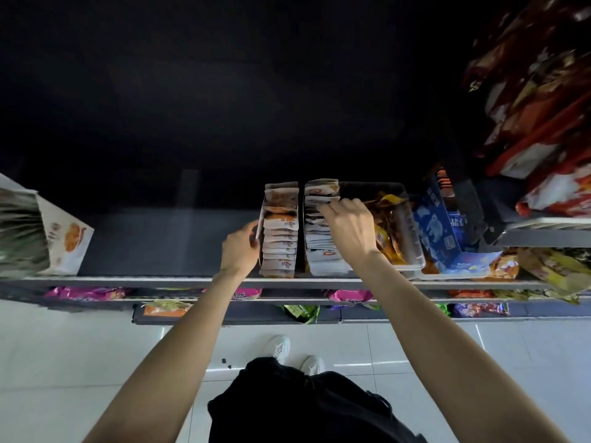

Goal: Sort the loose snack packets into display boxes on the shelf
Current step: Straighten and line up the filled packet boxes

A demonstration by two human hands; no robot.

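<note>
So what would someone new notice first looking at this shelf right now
Two bare arms reaching up to mid-shelf: the left hand touches the side of a display box of upright packets, while the right hand fingers the neighbouring packet row. At right, a clear bin holds loose yellow packets.

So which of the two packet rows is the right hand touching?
The right hand touches the right-hand row, beside the clear bin.
</note>
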